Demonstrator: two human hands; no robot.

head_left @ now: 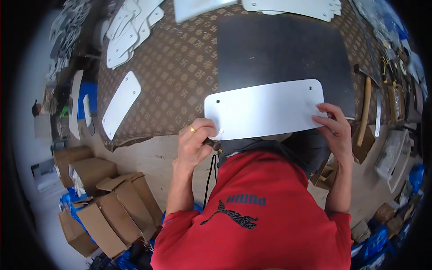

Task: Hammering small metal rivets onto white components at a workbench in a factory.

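A white rounded-corner panel (pixel 265 110) is held up at the near edge of the table, with dark holes at its two far corners and a small round fitting at its near left corner. My left hand (pixel 194 141), a ring on one finger, is closed at that near left corner. A short dark brown piece pokes out below its fingers; I cannot make out what it is. My right hand (pixel 335 128) grips the panel's right edge, fingers on top. Under the panel's far side lies a dark flat mat (pixel 283 51).
One white panel (pixel 121 105) lies alone on the brown patterned tablecloth (pixel 180 67). Panels (pixel 128 33) are heaped at the far left, and more white panels (pixel 288 6) lie beyond the mat. A wooden-handled hammer (pixel 365 103) rests at the right edge. Cardboard boxes (pixel 119 211) stand on the floor.
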